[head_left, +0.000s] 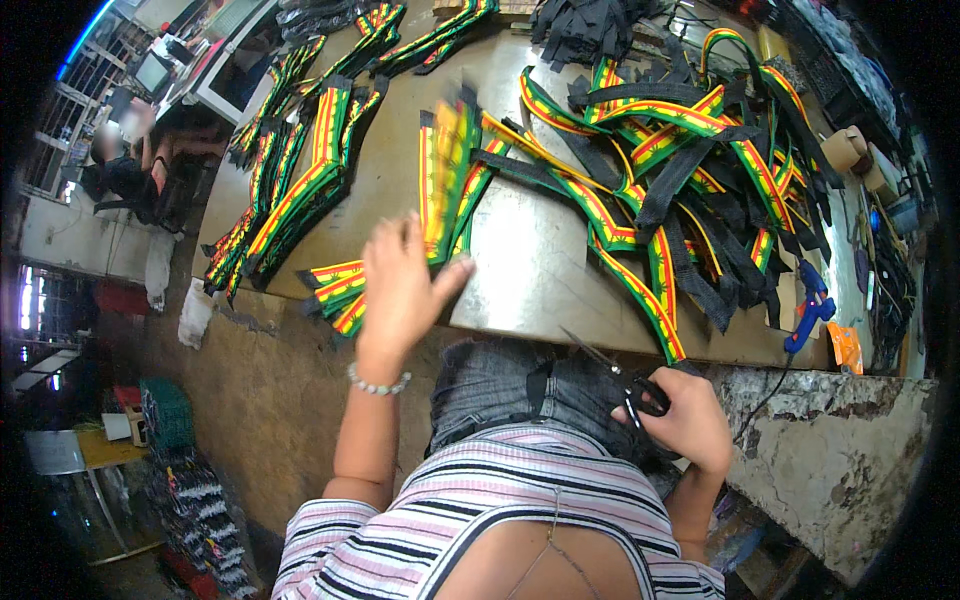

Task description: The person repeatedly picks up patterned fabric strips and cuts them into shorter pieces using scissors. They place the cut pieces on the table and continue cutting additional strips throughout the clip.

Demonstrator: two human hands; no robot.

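Note:
My right hand (692, 418) is closed round the black handles of a pair of scissors (597, 352), close to my lap at the table's front edge. The blades point up and to the left. My left hand (398, 285) is over the front edge of the table, its fingers apart and its thumb stretched to the right. Just beyond its fingertips a small bunch of straps (437, 190), striped green, yellow and red, is smeared by motion. More strap ends (335, 290) stick out beside the left wrist, partly covered by the hand.
A tangled heap of striped and black straps (690, 150) covers the table's right side. Stacked strap bundles (300, 200) lie at left, others at the back. A blue glue gun (812, 305) with its cord lies at the right edge by an orange packet (846, 348). Another person (130, 170) sits far left.

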